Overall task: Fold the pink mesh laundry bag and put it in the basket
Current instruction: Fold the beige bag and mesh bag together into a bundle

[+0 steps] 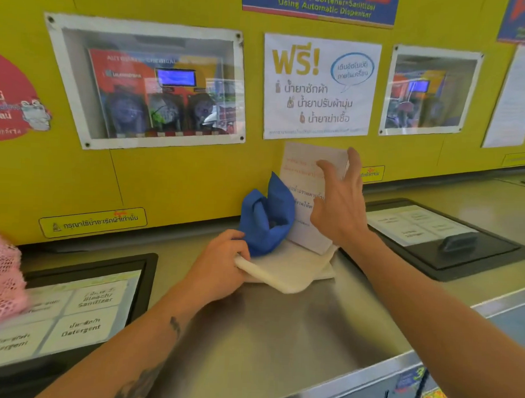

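The pink mesh laundry bag (pixel 1 279) lies bunched at the far left edge of the view, on the left machine's lid, away from both hands. My left hand (pixel 220 266) grips the near-left corner of a folded white cloth (pixel 285 274) on the steel machine top, right beside a crumpled blue cloth (pixel 266 217). My right hand (pixel 340 201) is raised with fingers spread, touching a white paper notice (pixel 302 227) that leans against the yellow wall. No basket is in view.
A steel machine top (pixel 280 327) spans the foreground. Black-framed detergent lids sit at the left (pixel 82 305) and right (pixel 432 234). The yellow wall (pixel 181 181) behind carries posters and framed panels.
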Available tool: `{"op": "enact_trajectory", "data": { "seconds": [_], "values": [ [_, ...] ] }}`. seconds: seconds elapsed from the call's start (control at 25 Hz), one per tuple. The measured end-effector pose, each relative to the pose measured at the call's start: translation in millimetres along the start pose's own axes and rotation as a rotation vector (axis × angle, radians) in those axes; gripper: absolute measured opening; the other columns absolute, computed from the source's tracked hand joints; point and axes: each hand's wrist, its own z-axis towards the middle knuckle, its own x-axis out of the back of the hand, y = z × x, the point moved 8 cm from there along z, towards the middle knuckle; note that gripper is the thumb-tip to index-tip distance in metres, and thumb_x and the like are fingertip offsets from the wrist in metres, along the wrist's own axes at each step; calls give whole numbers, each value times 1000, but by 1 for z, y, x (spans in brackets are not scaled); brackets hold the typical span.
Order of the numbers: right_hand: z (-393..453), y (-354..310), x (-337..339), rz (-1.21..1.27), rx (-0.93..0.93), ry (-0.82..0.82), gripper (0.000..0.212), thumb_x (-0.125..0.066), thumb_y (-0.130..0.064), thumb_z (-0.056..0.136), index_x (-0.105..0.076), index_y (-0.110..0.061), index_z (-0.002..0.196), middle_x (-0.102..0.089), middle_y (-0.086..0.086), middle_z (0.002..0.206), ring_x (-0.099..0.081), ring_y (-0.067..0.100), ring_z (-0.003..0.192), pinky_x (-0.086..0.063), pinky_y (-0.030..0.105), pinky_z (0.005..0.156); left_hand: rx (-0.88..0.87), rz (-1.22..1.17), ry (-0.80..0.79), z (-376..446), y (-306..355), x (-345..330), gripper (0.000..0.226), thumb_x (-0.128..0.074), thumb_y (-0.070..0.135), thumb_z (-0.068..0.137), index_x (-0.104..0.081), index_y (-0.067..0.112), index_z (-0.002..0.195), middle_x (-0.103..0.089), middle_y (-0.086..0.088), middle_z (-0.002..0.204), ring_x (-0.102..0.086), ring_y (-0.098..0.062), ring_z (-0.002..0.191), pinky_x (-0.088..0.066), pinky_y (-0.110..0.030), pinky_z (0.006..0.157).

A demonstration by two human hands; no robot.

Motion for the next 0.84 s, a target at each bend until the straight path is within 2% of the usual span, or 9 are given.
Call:
{"op": "enact_trajectory", "data": {
  "seconds": [0.16,0.24,0.4,0.52,0.56,0.6,0.72,0.76,0.84],
  "values": [
    [-2,-17,-4,31,124,13,77,-69,-16,74,-37,-22,144,-1,21,159,-36,51,133,-55,49,87,-132,-114,230,12,10,46,30,-60,-13,66,-60,16,68,-65,-2,120,-62,-22,110,-45,-32,85],
    [-2,-22,-10,75,105,3,77,-70,-15,75,-37,-25,143,-2,17,158,-44,47,127,-55,41,81,-237,-143,317,12,20,70,27,-63,-15,66,-59,12,68,-64,-3,113,-62,-19,104,-51,-39,82],
    [6,-12,-8,232,-53,-7,77,-74,-4,78,-37,-27,142,-11,10,155,-51,38,121,-49,29,81,-365,-76,593,0,36,120,21,-73,-13,66,-61,3,72,-63,-11,101,-59,-20,93,-51,-33,73],
    [8,-10,-4,219,-1,20,77,-73,-1,76,-38,-23,141,-18,10,149,-56,39,112,-53,37,82,-436,-37,742,-6,44,157,8,-67,-4,70,-60,0,72,-61,-16,100,-58,-22,93,-47,-25,75],
    [6,-8,-6,214,-5,7,78,-73,-1,76,-37,-22,141,-19,10,148,-56,40,110,-54,39,81,-440,0,699,-1,45,160,8,-66,-5,70,-60,1,72,-61,-14,102,-58,-23,94,-48,-27,76],
    [4,-6,-10,218,-22,-7,78,-73,-2,76,-36,-22,142,-19,11,147,-57,40,110,-54,40,80,-416,37,565,7,43,153,13,-65,-9,70,-60,3,71,-62,-12,106,-59,-24,97,-50,-31,78],
    [-2,-2,-20,241,-43,-55,76,-73,-4,77,-35,-23,140,-23,12,143,-55,39,112,-49,34,76,-131,36,-136,21,10,86,35,-57,-9,80,-60,21,63,-63,-5,125,-56,-25,119,-46,-37,95],
    [-4,-4,-22,243,-24,-86,74,-72,-7,78,-36,-23,140,-25,12,142,-54,39,113,-47,33,77,-14,3,-294,15,-7,64,35,-53,-4,84,-60,23,61,-63,-3,129,-54,-23,123,-45,-40,100],
    [-7,-10,-25,217,18,-134,69,-71,-12,78,-39,-22,139,-28,14,141,-50,40,118,-48,37,83,76,3,-382,4,-24,43,26,-46,1,84,-61,12,66,-66,-5,118,-57,-20,114,-47,-50,99]
  ]
}}
